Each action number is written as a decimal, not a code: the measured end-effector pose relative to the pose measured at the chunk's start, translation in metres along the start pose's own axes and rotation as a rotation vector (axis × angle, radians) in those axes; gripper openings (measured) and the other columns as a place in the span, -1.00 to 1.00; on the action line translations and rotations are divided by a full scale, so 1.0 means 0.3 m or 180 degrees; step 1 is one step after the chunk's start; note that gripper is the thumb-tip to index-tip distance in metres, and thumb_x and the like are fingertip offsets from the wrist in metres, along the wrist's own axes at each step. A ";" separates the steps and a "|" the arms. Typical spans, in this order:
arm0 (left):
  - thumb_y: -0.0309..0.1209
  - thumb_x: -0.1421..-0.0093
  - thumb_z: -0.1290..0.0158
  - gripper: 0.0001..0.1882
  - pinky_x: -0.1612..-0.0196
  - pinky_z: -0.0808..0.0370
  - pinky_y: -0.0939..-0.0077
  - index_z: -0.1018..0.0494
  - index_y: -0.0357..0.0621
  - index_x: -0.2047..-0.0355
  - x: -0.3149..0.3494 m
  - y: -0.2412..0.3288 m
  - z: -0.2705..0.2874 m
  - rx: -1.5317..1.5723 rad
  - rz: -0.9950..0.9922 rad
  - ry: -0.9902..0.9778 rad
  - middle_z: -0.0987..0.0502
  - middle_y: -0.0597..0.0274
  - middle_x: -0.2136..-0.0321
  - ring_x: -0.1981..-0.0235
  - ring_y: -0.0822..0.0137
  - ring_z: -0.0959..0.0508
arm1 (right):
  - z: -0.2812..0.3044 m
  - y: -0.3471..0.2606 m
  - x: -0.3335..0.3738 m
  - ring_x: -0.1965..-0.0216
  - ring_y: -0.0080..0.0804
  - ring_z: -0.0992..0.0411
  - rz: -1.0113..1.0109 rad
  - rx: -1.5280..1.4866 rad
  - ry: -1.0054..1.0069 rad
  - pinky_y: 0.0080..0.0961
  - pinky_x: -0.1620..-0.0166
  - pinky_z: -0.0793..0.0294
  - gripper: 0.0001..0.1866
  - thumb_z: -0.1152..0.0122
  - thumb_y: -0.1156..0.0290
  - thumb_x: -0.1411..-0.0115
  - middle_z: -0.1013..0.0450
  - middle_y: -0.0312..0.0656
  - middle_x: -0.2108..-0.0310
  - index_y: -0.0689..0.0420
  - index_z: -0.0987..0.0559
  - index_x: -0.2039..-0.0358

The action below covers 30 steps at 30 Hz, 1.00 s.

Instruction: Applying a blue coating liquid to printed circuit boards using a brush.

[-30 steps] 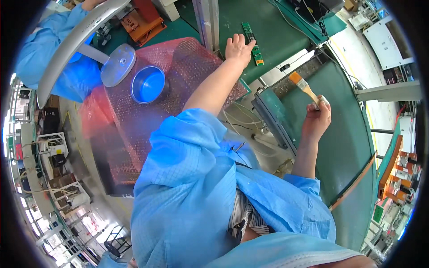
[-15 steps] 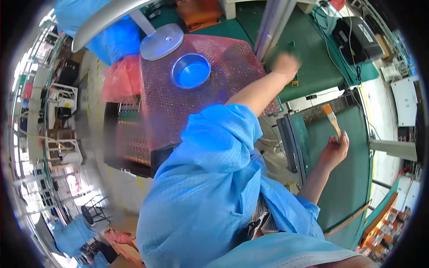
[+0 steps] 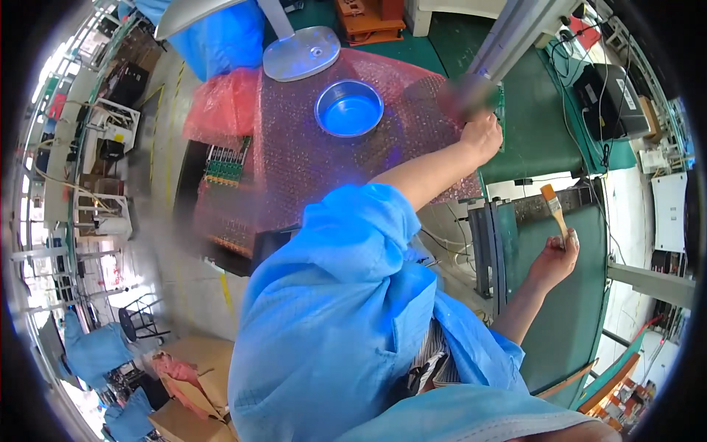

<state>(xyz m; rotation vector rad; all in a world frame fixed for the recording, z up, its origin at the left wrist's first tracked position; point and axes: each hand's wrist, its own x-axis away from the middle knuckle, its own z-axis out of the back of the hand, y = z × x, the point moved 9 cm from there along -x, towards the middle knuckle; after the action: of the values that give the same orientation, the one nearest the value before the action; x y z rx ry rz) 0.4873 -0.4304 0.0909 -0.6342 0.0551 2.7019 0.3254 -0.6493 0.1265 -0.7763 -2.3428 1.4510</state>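
My right hand (image 3: 556, 261) is closed around the wooden handle of a flat paintbrush (image 3: 557, 214), its orange-tan bristles pointing up and away from me. Stretched forward, my left hand (image 3: 482, 138) is at the right edge of the pink bubble wrap (image 3: 283, 173). Its fingers look curled, but a blurred patch partly covers them, so whatever they hold cannot be made out. Beside those fingers shows a narrow strip of green circuit board (image 3: 501, 118). A round metal bowl (image 3: 349, 108), looking blue inside, sits on the bubble wrap to the left.
A grey lamp base (image 3: 302, 54) stands behind the bowl. An upright metal post (image 3: 501, 44) rises past my left hand. Green circuit boards (image 3: 224, 166) lie at the left in a dark tray. A black machine (image 3: 613, 99) with cables sits on the far right green surface.
The view has shifted, so the bowl and lamp appear farther right. My left hand has come a little nearer to me along the board strip. My right hand keeps the brush raised.
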 end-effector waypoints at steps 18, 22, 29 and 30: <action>-0.43 -0.17 0.19 -0.88 0.61 -0.36 0.45 -0.34 -0.14 0.35 1.432 -1.117 0.573 0.1630 0.3501 0.1380 -0.41 0.12 0.60 0.69 0.24 -0.43 | -0.340 0.166 0.124 0.52 -0.63 -0.16 -0.0433 -0.0106 -0.0887 -0.70 0.43 -0.21 -0.77 0.06 0.44 -0.10 -0.31 -0.28 0.43 0.31 -0.42 0.28; -0.44 0.02 0.05 -0.87 0.34 -0.41 0.30 -0.38 -0.17 0.42 1.822 -1.310 0.478 0.0350 0.3734 0.0757 -0.44 0.00 0.54 0.44 0.04 -0.46 | -0.507 0.246 0.226 0.52 -0.63 -0.15 -0.0735 -0.0247 -0.1463 -0.71 0.43 -0.21 -0.78 0.04 0.46 -0.10 -0.32 -0.27 0.42 0.32 -0.43 0.28; -0.34 0.12 -0.02 -0.78 0.17 -0.38 0.24 -0.45 -0.08 0.40 1.959 -1.494 0.234 0.0542 0.4224 0.0116 -0.43 -0.03 0.34 0.24 -0.02 -0.41 | -0.715 0.292 0.342 0.52 -0.57 -0.20 -0.0785 -0.0005 -0.1735 -0.69 0.41 -0.24 -0.78 0.04 0.47 -0.09 -0.32 -0.23 0.45 0.34 -0.42 0.29; -0.34 0.12 -0.02 -0.78 0.17 -0.38 0.24 -0.45 -0.08 0.40 1.953 -1.511 0.197 0.0633 0.4369 -0.0010 -0.43 -0.03 0.34 0.24 -0.02 -0.41 | -0.731 0.290 0.347 0.52 -0.56 -0.20 -0.0753 0.0011 -0.1731 -0.68 0.41 -0.23 -0.78 0.04 0.48 -0.09 -0.31 -0.23 0.46 0.34 -0.42 0.29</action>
<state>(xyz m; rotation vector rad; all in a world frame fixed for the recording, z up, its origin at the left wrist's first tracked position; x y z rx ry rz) 0.1359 0.1986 -0.0921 -0.6458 1.1102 3.8558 0.3746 -0.3968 0.1450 -0.0882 -2.6910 1.7151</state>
